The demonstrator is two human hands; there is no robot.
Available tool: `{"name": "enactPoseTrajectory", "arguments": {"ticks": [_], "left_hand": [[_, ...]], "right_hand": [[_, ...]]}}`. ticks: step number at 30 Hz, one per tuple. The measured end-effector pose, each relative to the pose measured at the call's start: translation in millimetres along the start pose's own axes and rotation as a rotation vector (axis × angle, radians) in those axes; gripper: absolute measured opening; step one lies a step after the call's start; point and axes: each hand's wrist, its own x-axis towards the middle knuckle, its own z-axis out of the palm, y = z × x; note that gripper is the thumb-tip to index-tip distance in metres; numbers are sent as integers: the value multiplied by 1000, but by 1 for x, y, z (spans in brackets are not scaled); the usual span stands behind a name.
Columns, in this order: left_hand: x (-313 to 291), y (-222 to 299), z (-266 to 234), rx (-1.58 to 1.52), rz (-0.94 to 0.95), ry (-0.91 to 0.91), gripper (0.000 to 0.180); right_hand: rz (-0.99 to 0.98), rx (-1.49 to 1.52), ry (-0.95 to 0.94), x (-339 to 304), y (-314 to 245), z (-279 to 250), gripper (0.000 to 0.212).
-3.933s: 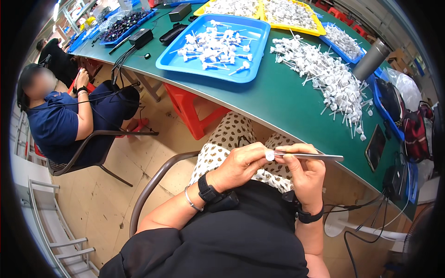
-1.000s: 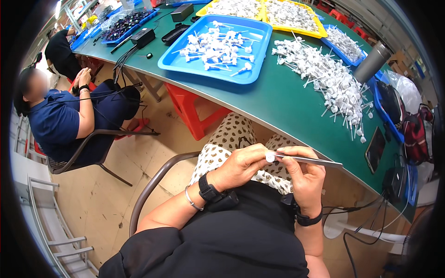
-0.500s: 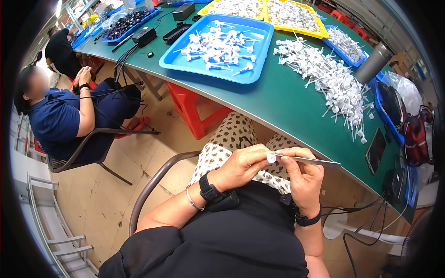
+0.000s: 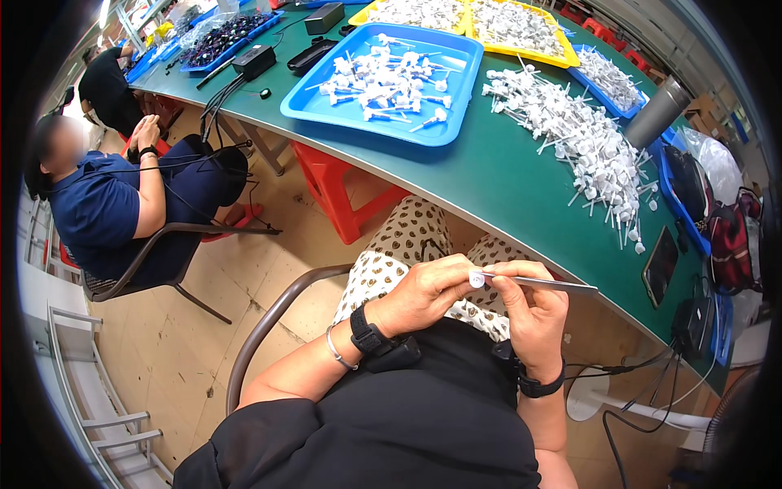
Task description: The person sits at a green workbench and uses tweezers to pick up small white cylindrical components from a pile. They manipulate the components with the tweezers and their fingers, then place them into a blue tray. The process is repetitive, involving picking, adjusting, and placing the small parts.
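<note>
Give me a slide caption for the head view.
Left hand pinches a small white part while the right hand holds a slim metal tool up to it.

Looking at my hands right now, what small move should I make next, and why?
Perhaps ease the metal tool gently against the small white part: your left hand pinches the part, and your right hand grips the tool with its narrow end beside it. Whether they touch is hard to tell.
</note>
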Motion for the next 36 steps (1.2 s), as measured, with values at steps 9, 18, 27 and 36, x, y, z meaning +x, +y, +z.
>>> {"name": "enactPoseTrajectory", "arguments": {"ticks": [9, 18, 27, 36], "left_hand": [[0, 1, -2, 15, -11, -2, 17], [-1, 1, -2, 9, 4, -15, 18], [-1, 2, -2, 19, -7, -10, 17], [-1, 0, -3, 29, 3, -16, 19]], "right_hand": [[17, 26, 13, 0, 1, 1, 8], [-17, -21, -2, -2, 2, 1, 9], [20, 40, 24, -2, 2, 2, 9], [57, 73, 38, -1, -2, 3, 8]]}}
